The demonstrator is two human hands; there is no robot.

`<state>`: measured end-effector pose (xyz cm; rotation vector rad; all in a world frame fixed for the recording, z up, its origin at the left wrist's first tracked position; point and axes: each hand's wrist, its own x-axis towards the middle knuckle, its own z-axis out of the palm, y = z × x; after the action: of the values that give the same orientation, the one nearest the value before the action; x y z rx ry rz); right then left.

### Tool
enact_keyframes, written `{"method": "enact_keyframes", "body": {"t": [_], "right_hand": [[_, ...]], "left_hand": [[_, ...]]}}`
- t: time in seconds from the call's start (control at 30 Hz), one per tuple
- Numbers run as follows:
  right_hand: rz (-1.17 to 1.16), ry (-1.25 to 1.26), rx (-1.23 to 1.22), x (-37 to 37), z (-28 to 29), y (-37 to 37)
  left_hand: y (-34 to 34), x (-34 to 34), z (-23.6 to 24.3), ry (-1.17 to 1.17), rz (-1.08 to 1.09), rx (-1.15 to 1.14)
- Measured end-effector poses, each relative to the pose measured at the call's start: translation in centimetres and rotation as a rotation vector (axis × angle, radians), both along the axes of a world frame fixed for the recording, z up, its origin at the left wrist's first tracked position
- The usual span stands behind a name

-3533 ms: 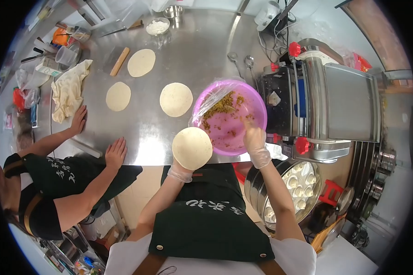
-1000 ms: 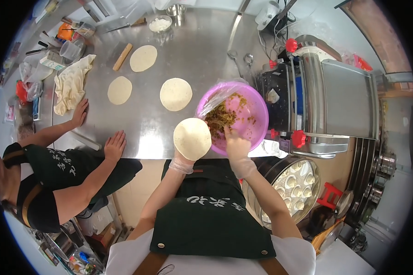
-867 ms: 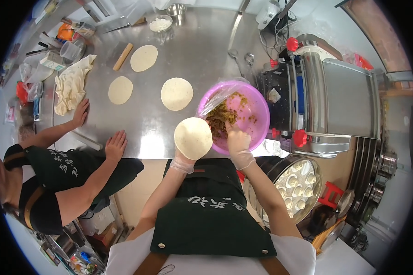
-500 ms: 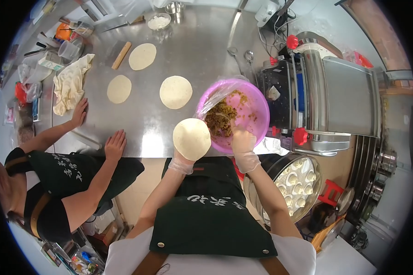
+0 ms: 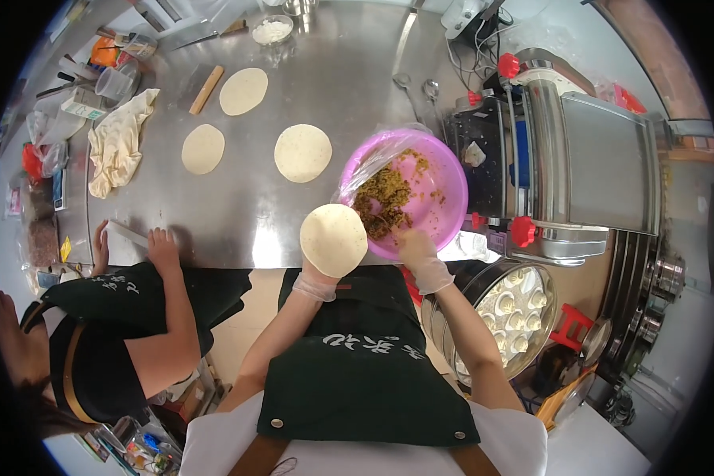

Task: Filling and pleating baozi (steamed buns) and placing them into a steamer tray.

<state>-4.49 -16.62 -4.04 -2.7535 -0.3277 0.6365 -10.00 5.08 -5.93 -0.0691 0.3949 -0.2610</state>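
Note:
My gloved left hand point(image 5: 319, 278) holds a round pale dough wrapper point(image 5: 333, 238) flat, its fingers mostly hidden underneath. My gloved right hand point(image 5: 414, 254) is inside the pink plastic bowl point(image 5: 444, 190), curled at brown-green filling point(image 5: 381, 194); whatever it may grip is too small to make out. Clear plastic film point(image 5: 377, 155) lies over the bowl's left side. Three more wrappers, one beside the bowl point(image 5: 302, 152), one at left point(image 5: 203, 149) and one farther back point(image 5: 243, 91), lie on the steel table point(image 5: 214, 214).
A co-worker's hands point(image 5: 163, 250) are at a pale rod point(image 5: 127, 232) on the left, below crumpled cloth point(image 5: 119, 143). A rolling pin point(image 5: 206, 90) lies farther back. A roller machine point(image 5: 555, 159) stands right of the bowl, spoons point(image 5: 430, 91) behind it, a tray of shaped dough point(image 5: 508, 317) below.
My right hand has moved left and deeper among the filling, which is now more heaped. The co-worker's hands have left the cloth and table spot and shifted down-left to the rod.

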Motion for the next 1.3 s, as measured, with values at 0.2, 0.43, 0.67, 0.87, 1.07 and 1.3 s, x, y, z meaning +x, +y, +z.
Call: {"method": "enact_keyframes", "body": {"t": [0.2, 0.43, 0.67, 0.87, 1.07, 1.3], "right_hand": [[-0.514, 0.505, 0.505, 1.4, 0.9, -1.1], [-0.318, -0.248, 0.220, 1.3, -3.6, 1.5], [-0.027, -0.390, -0.099, 1.6, 1.1, 3.4], [0.021, -0.354, -0.133, 1.3, 1.4, 2.8], [-0.129, -0.074, -0.164, 1.4, 0.3, 0.5], [-0.115, -0.141, 0.016, 2.2, -1.1, 4.6]], "left_hand": [[0.3, -0.2, 0.3, -0.064, 0.034, -0.028], [0.1, -0.3, -0.6, 0.014, -0.002, 0.017], [0.2, -0.8, -1.0, 0.028, 0.015, 0.017], [0.4, -0.4, -1.3, -0.003, 0.029, 0.043], [0.0, 0.0, -0.5, 0.003, 0.035, 0.007], [0.5, 0.0, -1.2, -0.021, 0.016, -0.003]]}}
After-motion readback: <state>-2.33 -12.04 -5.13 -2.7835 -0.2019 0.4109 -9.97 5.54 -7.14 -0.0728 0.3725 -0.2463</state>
